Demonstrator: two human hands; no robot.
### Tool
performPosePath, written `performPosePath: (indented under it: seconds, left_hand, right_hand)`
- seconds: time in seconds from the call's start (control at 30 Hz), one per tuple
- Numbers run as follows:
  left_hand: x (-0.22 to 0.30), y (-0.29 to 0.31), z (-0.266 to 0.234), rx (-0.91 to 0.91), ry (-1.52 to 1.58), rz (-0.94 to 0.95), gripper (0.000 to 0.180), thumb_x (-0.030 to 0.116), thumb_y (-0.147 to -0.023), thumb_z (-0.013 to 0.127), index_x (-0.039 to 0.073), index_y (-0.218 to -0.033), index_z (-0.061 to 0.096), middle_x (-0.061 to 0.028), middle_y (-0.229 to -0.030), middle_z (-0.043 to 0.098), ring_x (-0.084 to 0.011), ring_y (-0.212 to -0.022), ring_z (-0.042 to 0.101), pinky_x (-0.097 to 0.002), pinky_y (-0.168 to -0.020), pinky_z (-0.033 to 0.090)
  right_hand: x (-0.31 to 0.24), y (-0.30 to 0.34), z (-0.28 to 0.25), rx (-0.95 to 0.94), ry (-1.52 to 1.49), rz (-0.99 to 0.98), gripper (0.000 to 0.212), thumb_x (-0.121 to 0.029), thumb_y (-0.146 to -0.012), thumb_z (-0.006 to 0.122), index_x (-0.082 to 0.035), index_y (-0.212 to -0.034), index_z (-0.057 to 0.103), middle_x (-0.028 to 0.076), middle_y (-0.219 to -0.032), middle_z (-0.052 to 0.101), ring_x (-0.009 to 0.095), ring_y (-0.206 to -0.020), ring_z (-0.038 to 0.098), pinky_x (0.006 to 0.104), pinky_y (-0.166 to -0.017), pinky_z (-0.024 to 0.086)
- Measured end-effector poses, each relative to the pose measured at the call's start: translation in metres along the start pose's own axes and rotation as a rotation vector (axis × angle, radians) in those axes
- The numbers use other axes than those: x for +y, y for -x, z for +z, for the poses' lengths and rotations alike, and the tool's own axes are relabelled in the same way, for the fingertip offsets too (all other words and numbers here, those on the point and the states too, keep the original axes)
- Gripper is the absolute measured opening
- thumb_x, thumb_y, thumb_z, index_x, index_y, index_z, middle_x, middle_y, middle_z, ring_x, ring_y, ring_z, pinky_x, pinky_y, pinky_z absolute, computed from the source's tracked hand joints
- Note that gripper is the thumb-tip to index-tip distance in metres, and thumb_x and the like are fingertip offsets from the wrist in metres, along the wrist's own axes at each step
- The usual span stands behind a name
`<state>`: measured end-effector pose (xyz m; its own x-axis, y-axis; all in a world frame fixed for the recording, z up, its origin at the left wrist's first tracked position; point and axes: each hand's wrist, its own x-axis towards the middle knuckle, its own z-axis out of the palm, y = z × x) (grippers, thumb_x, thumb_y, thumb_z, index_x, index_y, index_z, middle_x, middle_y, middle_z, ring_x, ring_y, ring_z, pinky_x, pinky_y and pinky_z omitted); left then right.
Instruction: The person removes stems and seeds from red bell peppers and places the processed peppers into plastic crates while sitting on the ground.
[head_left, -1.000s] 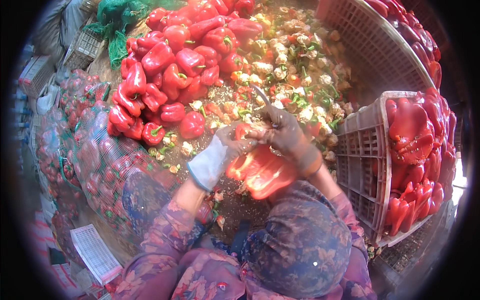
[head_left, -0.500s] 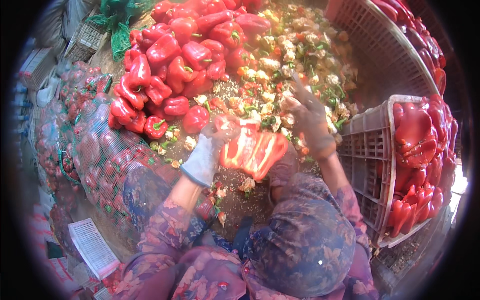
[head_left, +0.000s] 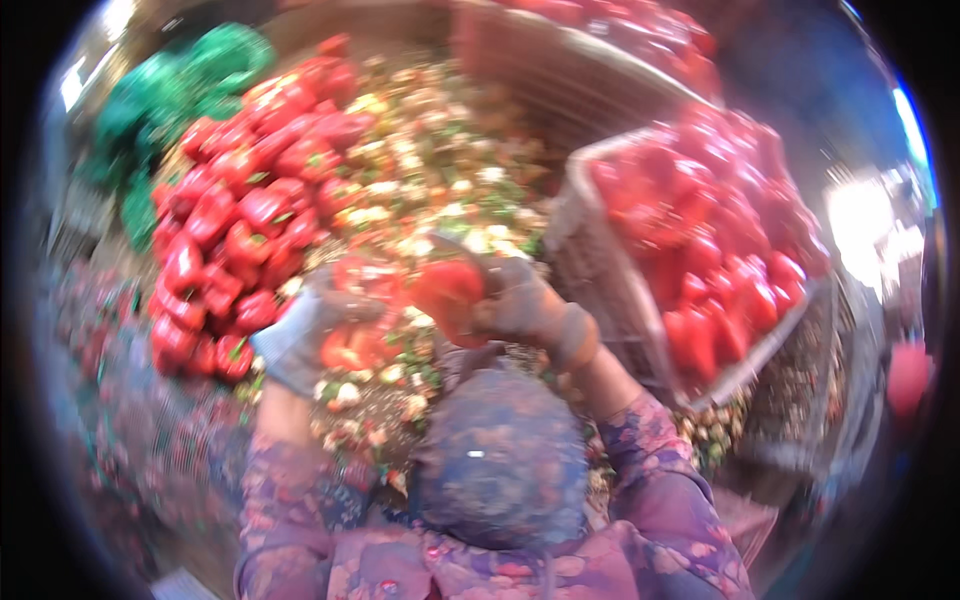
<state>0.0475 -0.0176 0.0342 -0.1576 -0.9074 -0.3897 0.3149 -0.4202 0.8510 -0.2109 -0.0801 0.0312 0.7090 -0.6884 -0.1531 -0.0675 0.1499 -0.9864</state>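
My left hand (head_left: pixel 298 338), in a pale glove, is closed around a red bell pepper (head_left: pixel 362 312) that is cut open and smeared by motion. To its right, my right hand (head_left: pixel 525 305), in a greyish glove, grips a red pepper piece (head_left: pixel 447 292). The blur hides whether the two red parts are still joined. A thin grey blade-like edge (head_left: pixel 452 243) shows just above the right hand's piece; its handle is hidden. Beyond my left hand lies a heap of whole red bell peppers (head_left: pixel 240 225). Pale cores and green stems (head_left: pixel 430 170) cover the ground ahead.
At right stands a pale plastic crate (head_left: pixel 612 290) full of red peppers, with another loaded crate (head_left: pixel 560 45) behind it. Green netting (head_left: pixel 190 80) lies at the far left, and blurred mesh sacks (head_left: pixel 150 420) nearer. A rounded shape in floral cloth (head_left: pixel 500 460) sits between my forearms.
The view has swung to the right. My right hand, earlier apart from the cut pepper with a blade, has come in and now holds a red piece beside my left hand.
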Motion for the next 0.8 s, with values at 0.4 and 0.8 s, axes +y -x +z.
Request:
performPosePath:
  seconds: [0.4, 0.8]
  left_hand:
    - [-0.004, -0.104, 0.268, -0.656, -1.028, 1.335, 0.059, 0.031, -0.077, 0.071, 0.011, -0.129, 0.050, -0.0134, -0.128, 0.048, -0.0257, -0.114, 0.048, -0.0412, -0.096, 0.033]
    - [-0.002, -0.090, 0.222, -0.661, -0.353, 0.955, 0.042, 0.023, -0.072, 0.080, 0.007, -0.109, 0.068, -0.0155, -0.113, 0.064, -0.0311, -0.111, 0.057, -0.0429, -0.100, 0.042]
  right_hand:
    - [-0.131, 0.222, -0.095, 1.297, 1.567, -0.381, 0.041, -0.023, -0.090, 0.067, -0.001, -0.124, 0.059, 0.015, -0.102, 0.068, 0.030, -0.093, 0.068, 0.0381, -0.083, 0.053]
    - [-0.054, 0.167, -0.102, 1.172, 1.190, -0.159, 0.031, -0.014, -0.097, 0.047, -0.006, -0.126, 0.056, 0.014, -0.122, 0.058, 0.022, -0.105, 0.058, 0.0399, -0.103, 0.037]
